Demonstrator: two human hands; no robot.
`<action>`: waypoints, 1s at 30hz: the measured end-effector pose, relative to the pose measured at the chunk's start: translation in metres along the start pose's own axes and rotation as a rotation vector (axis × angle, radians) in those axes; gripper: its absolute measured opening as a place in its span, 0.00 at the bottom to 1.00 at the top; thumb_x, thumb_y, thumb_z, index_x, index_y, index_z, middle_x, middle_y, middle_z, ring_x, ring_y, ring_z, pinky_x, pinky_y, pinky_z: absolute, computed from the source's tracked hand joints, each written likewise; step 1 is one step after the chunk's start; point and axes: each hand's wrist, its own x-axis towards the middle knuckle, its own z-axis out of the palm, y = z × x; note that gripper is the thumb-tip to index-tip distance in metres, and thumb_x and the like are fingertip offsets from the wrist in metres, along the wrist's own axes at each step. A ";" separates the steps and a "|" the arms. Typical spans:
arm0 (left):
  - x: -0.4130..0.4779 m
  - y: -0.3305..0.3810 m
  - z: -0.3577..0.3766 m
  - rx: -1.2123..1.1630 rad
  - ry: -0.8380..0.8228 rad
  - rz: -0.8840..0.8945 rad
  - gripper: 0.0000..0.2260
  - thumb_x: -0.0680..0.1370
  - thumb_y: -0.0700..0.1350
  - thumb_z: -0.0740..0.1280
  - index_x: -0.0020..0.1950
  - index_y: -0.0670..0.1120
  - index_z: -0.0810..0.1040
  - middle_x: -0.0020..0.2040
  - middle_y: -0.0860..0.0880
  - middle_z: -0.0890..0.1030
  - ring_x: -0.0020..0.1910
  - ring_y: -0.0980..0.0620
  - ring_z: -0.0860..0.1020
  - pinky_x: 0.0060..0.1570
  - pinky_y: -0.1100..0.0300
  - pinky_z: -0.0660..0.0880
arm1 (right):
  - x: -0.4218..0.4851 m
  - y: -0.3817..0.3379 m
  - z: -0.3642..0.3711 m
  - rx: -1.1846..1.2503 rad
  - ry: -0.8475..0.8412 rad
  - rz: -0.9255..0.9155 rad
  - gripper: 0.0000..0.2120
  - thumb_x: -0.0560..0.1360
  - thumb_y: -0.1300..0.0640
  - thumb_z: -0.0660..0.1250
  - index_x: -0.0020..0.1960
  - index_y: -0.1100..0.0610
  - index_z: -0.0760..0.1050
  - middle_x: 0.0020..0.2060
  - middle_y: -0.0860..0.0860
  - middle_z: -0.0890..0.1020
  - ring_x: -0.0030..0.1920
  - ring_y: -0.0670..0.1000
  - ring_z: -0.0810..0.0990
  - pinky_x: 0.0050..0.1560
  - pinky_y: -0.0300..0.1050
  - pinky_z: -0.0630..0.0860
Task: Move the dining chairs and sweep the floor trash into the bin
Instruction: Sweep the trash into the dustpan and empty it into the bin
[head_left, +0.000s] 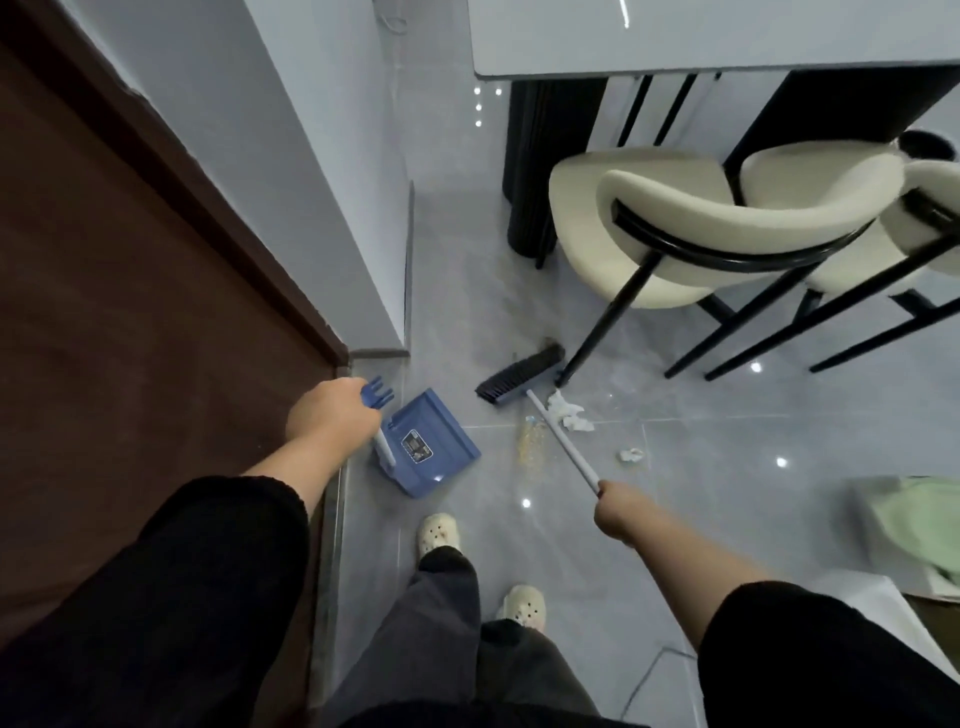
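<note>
Open floor (701, 457) spread across the middle of the frame, broken only by tissue scraps (569, 413) and crumbs (531, 449) just beside the broom (522, 376) pole. Along the left, the wall (322, 156) and door (104, 286) shut that side, and the dustpan (431, 441) stood close to the wall's corner. At upper right the near chair (675, 208) and a second chair (821, 171) crowded against the table (727, 41) edge, their black legs leaving narrow gaps. The broom head lay at the near chair's front leg, seemingly touching it. A strip of floor ran up between wall and table base (550, 166). A blurred green thing (919, 525) filled the lower right edge.
</note>
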 end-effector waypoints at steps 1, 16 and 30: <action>-0.006 0.002 0.001 0.015 0.007 0.013 0.10 0.77 0.50 0.61 0.41 0.47 0.76 0.44 0.46 0.80 0.43 0.42 0.77 0.43 0.57 0.75 | -0.005 0.006 0.007 -0.010 -0.002 -0.006 0.22 0.79 0.60 0.53 0.73 0.55 0.63 0.60 0.57 0.76 0.58 0.57 0.78 0.55 0.48 0.76; -0.040 0.004 -0.004 0.231 -0.112 0.305 0.05 0.71 0.42 0.63 0.36 0.48 0.69 0.49 0.45 0.80 0.49 0.42 0.78 0.41 0.59 0.71 | -0.086 0.054 0.038 0.303 -0.078 0.068 0.18 0.81 0.58 0.51 0.68 0.50 0.69 0.38 0.54 0.72 0.29 0.50 0.69 0.25 0.37 0.65; -0.026 0.013 0.031 0.207 -0.127 0.427 0.04 0.75 0.43 0.61 0.42 0.48 0.74 0.50 0.42 0.81 0.50 0.41 0.79 0.41 0.60 0.69 | -0.087 0.059 0.013 0.719 0.027 0.219 0.17 0.83 0.54 0.52 0.69 0.52 0.69 0.32 0.55 0.68 0.25 0.51 0.65 0.27 0.37 0.60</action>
